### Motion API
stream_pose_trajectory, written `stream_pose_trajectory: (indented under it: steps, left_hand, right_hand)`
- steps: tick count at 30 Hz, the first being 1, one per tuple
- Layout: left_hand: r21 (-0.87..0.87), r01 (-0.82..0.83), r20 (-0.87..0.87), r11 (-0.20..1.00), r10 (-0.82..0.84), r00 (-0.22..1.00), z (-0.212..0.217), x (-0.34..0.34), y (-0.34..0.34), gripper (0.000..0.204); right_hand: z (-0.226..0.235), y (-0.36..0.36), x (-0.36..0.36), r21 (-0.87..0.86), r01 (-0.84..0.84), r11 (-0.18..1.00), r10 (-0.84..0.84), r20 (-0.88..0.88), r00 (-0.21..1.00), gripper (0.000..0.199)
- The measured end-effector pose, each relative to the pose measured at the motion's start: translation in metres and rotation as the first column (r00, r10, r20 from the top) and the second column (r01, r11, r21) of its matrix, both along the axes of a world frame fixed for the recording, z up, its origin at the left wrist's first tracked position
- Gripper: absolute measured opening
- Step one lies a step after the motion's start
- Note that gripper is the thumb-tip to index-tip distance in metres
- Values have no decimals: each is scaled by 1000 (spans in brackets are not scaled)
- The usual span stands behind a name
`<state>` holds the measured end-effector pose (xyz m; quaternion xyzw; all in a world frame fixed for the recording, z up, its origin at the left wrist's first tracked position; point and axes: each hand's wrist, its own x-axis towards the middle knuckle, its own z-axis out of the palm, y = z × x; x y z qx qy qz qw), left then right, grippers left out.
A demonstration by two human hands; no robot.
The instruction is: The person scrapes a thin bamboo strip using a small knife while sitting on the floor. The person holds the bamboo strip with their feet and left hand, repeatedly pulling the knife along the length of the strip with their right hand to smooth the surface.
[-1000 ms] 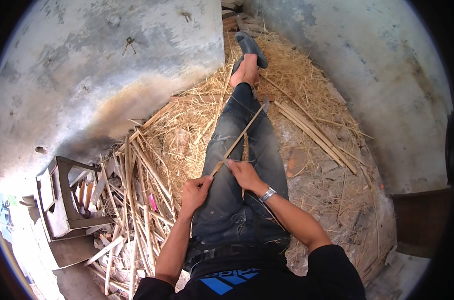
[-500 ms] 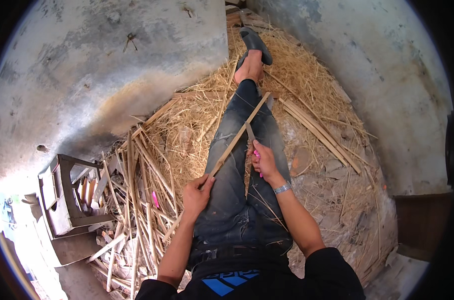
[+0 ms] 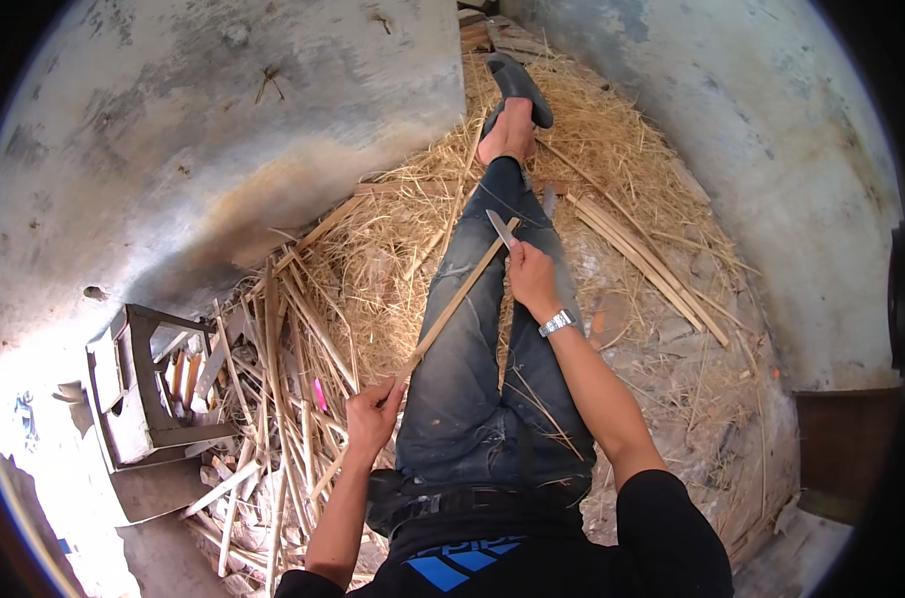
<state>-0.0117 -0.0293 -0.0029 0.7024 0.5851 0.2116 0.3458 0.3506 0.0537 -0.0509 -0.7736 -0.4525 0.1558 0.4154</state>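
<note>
A long, flat bamboo strip [image 3: 455,305] slants across my stretched-out legs. My left hand [image 3: 373,417] is closed on its near end, thumb and fingers pinching it beside my thigh. Over my right thigh, my right hand [image 3: 534,279] is closed round the handle of a knife; only a bit of pink handle shows past the fingers. The knife blade [image 3: 500,229] points forward and left, crossing the strip close to its far end. From this view I cannot tell whether the edge touches the strip.
Loose sticks and strips [image 3: 298,399] are heaped on my left, beside a wooden stool [image 3: 138,399] lying tipped. Pale shavings [image 3: 392,239] surround my legs. Several cut strips [image 3: 642,261] lie to the right. Concrete walls [image 3: 771,199] rise on both sides.
My left hand has drawn the bamboo strip back toward me and slightly left. My right hand has moved forward with the knife, whose blade now crosses nearer the strip's far end.
</note>
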Motion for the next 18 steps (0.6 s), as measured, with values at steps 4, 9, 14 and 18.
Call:
stream_pose_trajectory:
  steps: [4,9,14,18]
  left_hand:
    - [27,5,28,1000,-5,1000,-4,11,5,24]
    - [128,-67,107,989,53,993,-10,26,6,24]
    - [-15,-4,95,1000,5,995,5,49,17,27]
    - [-88,14,78,996,-7,997,15,72,31,28]
  right_hand:
    - [-12,-6,-19,-31,-33,999,34,44,998,46]
    - [-3,-33,-56,-39,-191,981,190,-21,981,46]
    - [6,-55,-61,-110,-280,954,275,-64,959,48]
    - [11,-72,-81,-130,-345,930,327,-142,934,52]
